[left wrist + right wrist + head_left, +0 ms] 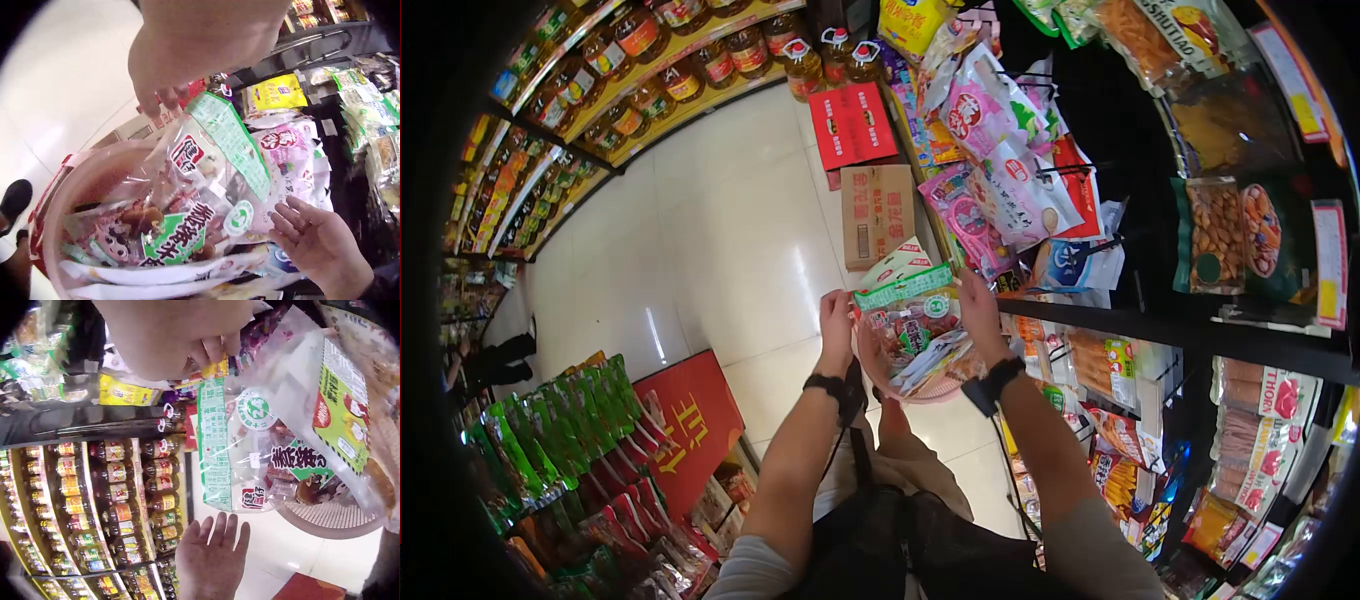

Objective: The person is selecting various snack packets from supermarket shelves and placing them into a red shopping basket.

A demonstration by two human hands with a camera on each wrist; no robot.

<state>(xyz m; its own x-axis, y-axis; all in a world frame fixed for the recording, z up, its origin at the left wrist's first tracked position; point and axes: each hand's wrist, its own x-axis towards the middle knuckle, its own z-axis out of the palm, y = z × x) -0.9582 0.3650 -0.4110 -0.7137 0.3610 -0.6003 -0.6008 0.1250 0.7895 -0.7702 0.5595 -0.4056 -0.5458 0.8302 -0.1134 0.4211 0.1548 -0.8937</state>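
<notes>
A clear snack bag with a green top band stands up out of a pink basket, among other packets. My left hand is at the bag's left edge in the head view. In the right wrist view its fingers are spread and straight, tips right by the bag's corner. My right hand is at the bag's other side. The left wrist view shows it with palm turned up and fingers relaxed, beside the green band. A white packet with a green label leans next to the bag.
Two cartons, one red and one brown, stand on the floor ahead. Hanging snack bags line the rack on the right. Shelves of oil bottles run along the far left. A red sign stands at lower left.
</notes>
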